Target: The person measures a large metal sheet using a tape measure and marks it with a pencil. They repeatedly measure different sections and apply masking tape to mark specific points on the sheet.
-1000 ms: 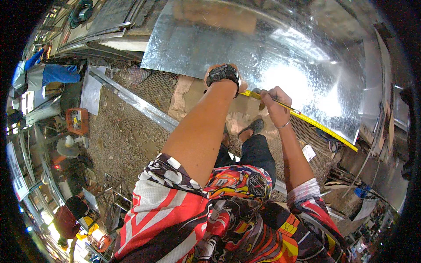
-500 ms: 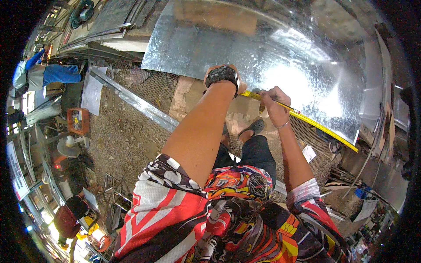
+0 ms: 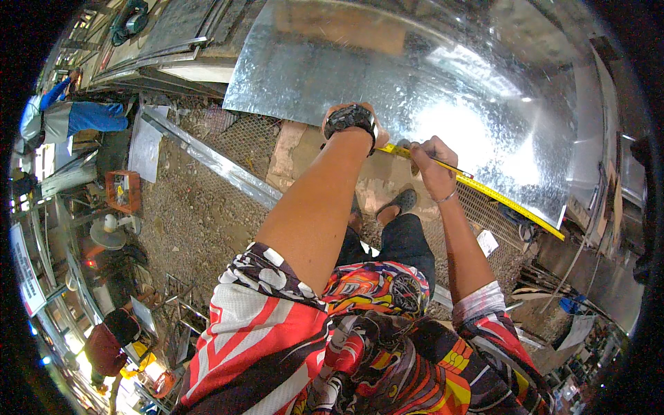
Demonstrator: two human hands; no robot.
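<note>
A large shiny metal sheet (image 3: 332, 76) lies in front of me, with its near edge toward my body. A yellow tape measure (image 3: 512, 205) is stretched along that edge, running from my left hand to past the sheet's right corner. My left hand (image 3: 353, 117), with a black watch on its wrist, is closed on the tape's left end at the edge; most of its fingers are hidden. My right hand (image 3: 436, 168) is closed beside the tape, pinching a thin, dark, pen-like tool (image 3: 465, 173) whose tip I cannot make out.
Below the sheet are metal mesh (image 3: 494, 225) and gravel ground (image 3: 200, 221). A long metal channel (image 3: 214, 158) lies at left, near an orange crate (image 3: 123, 191). Another person (image 3: 79, 117) is at far left, another (image 3: 111, 342) lower left. Scrap strips (image 3: 543, 280) lie at right.
The fingers of my right hand have shifted slightly at the sheet's edge. My left hand, the tape and the sheet stay in place.
</note>
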